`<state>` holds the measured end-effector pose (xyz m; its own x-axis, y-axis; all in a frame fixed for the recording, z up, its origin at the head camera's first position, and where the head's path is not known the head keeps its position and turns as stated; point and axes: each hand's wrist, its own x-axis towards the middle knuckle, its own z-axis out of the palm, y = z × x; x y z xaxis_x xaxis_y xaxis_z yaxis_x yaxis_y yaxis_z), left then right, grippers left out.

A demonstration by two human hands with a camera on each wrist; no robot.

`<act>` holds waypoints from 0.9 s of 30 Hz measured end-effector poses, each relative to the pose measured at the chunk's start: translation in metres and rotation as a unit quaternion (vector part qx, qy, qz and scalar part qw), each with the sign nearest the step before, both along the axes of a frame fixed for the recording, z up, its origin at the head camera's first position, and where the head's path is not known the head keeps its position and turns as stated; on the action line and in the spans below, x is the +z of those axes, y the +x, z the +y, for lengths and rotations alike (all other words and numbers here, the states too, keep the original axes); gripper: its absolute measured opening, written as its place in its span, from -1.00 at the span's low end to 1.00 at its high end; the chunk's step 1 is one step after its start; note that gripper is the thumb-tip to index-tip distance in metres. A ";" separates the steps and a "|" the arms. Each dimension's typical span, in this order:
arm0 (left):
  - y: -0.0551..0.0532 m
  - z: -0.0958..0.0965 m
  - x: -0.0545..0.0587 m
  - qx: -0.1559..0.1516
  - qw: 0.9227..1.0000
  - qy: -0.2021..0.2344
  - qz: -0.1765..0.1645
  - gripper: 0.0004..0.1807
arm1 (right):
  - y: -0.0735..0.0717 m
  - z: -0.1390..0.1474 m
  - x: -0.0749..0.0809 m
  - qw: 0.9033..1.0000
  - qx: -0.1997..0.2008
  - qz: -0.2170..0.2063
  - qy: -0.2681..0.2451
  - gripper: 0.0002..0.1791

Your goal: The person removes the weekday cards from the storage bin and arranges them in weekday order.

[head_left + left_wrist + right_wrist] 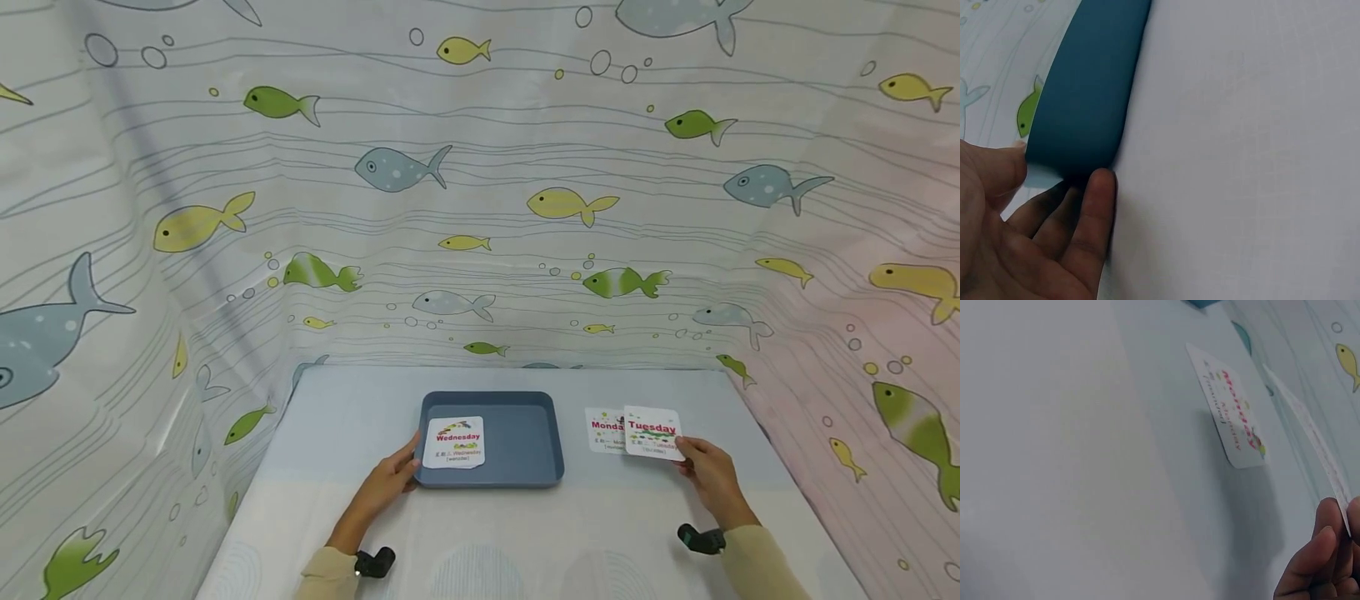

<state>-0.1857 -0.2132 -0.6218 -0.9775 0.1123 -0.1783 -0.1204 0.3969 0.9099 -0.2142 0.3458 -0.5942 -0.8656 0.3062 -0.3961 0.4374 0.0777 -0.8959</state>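
Rising behind and beside the bench [480, 533], a fish-printed backdrop [487, 175] took up most of the head view. On the bench lay a blue-grey tray [521, 442], gripped near its front left corner by the left hand [390, 477], thumb by the rim and fingers at the wall's lower edge. Well to the tray's right, the right hand [711, 475] pinched the Tuesday card [651, 430] by its right edge, between thumb and fingers. The Wednesday card [454, 442] lay in the left part of the tray, just beside the left hand; the Monday card [603, 440] lay flat on the bench, left of the right hand. Only the head view showed the Wednesday card and the readable face of the Tuesday card. Only the right wrist view showed the Monday card's whole word, with the Tuesday card edge-on and raised clear of the bench. The left wrist view alone showed a fingertip [1102, 182] against the lower edge of the tray's outer wall.
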 end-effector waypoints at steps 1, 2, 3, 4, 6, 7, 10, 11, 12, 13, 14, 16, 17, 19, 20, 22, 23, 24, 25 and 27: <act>0.000 0.000 0.000 -0.001 1.000 0.000 0.000 -0.38 | 0.000 0.002 -0.001 1.000 -0.004 -0.002 0.002 -0.39; -0.001 0.000 0.000 -0.002 1.000 0.000 0.000 -0.38 | 0.000 0.005 -0.002 1.000 -0.006 -0.002 0.004 -0.37; -0.001 0.001 0.001 -0.002 1.000 0.000 -0.001 -0.38 | 0.000 0.007 -0.003 1.000 -0.007 -0.002 0.007 -0.37; -0.001 0.001 0.001 -0.002 1.000 0.000 -0.002 -0.38 | 0.000 0.010 -0.004 1.000 -0.008 -0.001 0.009 -0.36; -0.001 0.001 0.001 -0.001 1.000 0.003 -0.004 -0.38 | -0.001 0.013 -0.003 1.000 -0.009 -0.001 0.017 -0.36; -0.001 0.001 0.001 -0.001 1.000 0.002 -0.005 -0.38 | -0.001 0.014 -0.003 1.000 -0.010 -0.001 0.021 -0.36; 0.000 0.001 0.001 0.000 1.000 0.001 -0.004 -0.38 | -0.002 0.018 -0.004 0.999 -0.009 -0.001 0.041 -0.38; -0.001 0.002 0.001 0.001 1.000 0.000 -0.004 -0.38 | -0.003 0.019 -0.005 0.999 -0.009 -0.001 0.046 -0.38; -0.001 0.002 0.001 0.001 1.000 -0.001 -0.004 -0.38 | -0.004 0.021 -0.005 0.999 -0.010 -0.002 0.051 -0.39; -0.001 0.002 0.001 0.001 1.000 -0.001 -0.004 -0.38 | -0.004 0.022 -0.006 0.998 -0.011 -0.003 0.055 -0.39; -0.001 0.001 0.001 0.002 1.000 -0.002 -0.003 -0.38 | -0.005 0.023 -0.006 0.998 -0.011 -0.004 0.059 -0.40; -0.001 0.001 0.002 0.003 1.000 -0.002 -0.003 -0.38 | -0.007 0.025 -0.008 0.998 -0.015 -0.005 0.060 -0.40; -0.001 0.001 0.002 0.003 1.000 -0.001 -0.003 -0.38 | -0.007 0.026 -0.008 0.998 -0.018 -0.005 0.060 -0.41; 0.000 0.001 0.003 0.003 1.000 0.000 -0.003 -0.38 | -0.008 0.027 -0.008 0.998 -0.021 -0.004 0.061 -0.41; 0.000 0.001 0.003 0.002 1.000 0.000 -0.004 -0.38 | -0.008 0.028 -0.008 0.998 -0.021 -0.004 0.062 -0.41; 0.000 0.001 0.003 0.002 1.000 0.003 -0.006 -0.38 | -0.008 0.029 -0.007 0.998 -0.021 -0.006 0.064 -0.41; 0.000 0.001 0.003 0.002 1.000 0.003 -0.006 -0.38 | -0.008 0.029 -0.007 0.998 -0.021 -0.007 0.066 -0.41; 0.000 0.001 0.003 0.002 1.000 0.004 -0.006 -0.38 | -0.009 0.029 -0.008 0.998 -0.020 -0.008 0.067 -0.41; 0.000 0.001 0.003 0.002 1.000 0.005 -0.005 -0.39 | -0.009 0.030 -0.008 0.997 -0.019 -0.010 0.071 -0.41; 0.000 0.001 0.003 0.004 1.000 0.006 -0.005 -0.39 | -0.010 0.031 -0.008 0.997 -0.020 -0.011 0.075 -0.41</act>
<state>-0.1857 -0.2122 -0.6186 -0.9766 0.1071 -0.1866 -0.1322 0.3857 0.9131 -0.2242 0.3767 -0.6026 -0.8428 0.3979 -0.3623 0.4629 0.1925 -0.8653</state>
